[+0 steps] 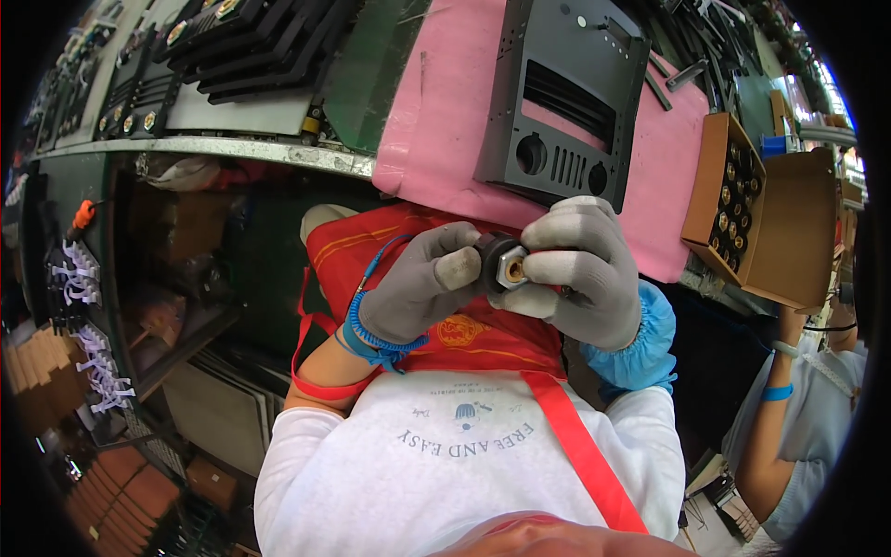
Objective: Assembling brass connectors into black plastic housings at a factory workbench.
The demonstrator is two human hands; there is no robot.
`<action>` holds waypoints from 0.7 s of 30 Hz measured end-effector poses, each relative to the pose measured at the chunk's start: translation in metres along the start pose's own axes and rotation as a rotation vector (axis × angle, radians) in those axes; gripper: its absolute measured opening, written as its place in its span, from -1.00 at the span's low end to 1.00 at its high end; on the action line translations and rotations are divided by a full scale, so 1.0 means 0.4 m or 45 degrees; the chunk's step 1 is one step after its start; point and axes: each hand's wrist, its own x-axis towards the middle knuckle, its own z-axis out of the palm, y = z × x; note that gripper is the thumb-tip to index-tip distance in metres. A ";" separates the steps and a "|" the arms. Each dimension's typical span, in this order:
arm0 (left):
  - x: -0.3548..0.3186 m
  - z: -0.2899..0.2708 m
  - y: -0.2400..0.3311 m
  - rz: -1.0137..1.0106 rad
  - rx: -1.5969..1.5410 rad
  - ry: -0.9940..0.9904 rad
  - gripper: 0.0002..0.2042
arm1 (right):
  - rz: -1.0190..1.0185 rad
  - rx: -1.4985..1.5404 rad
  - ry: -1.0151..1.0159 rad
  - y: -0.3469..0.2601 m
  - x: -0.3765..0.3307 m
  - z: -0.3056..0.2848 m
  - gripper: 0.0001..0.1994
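Observation:
Both my hands wear grey gloves with whitish fingertips and meet in front of my red apron. Between them is a small round black fitting with a silver hex nut and a brass-coloured centre [510, 266]. The thumb and fingers of my left hand [418, 283] close on its black side. On the nut side, my right hand [587, 269] pinches it with fingers and thumb. Just beyond my hands, a dark grey metal panel housing [506, 148] with round holes, slots and a rectangular opening lies on a pink sheet [436, 139].
An open cardboard box [701, 195] of black-and-brass fittings [733, 209] stands right of the sheet. Stacked black metal parts [260, 46] lie at far left. The bench's metal edge [251, 155] runs at left. Another person's arm [775, 418] shows at right.

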 end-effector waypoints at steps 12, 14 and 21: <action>0.000 -0.003 0.001 -0.015 0.096 0.037 -0.76 | 0.191 0.226 -0.013 0.007 -0.024 0.002 -0.68; 0.007 0.000 0.014 -0.031 0.032 -0.080 -0.77 | 0.106 0.175 -0.063 0.021 -0.020 -0.008 -0.70; 0.005 0.009 -0.004 -0.046 0.097 0.125 -0.77 | 0.331 0.246 -0.007 -0.013 -0.022 0.006 -0.70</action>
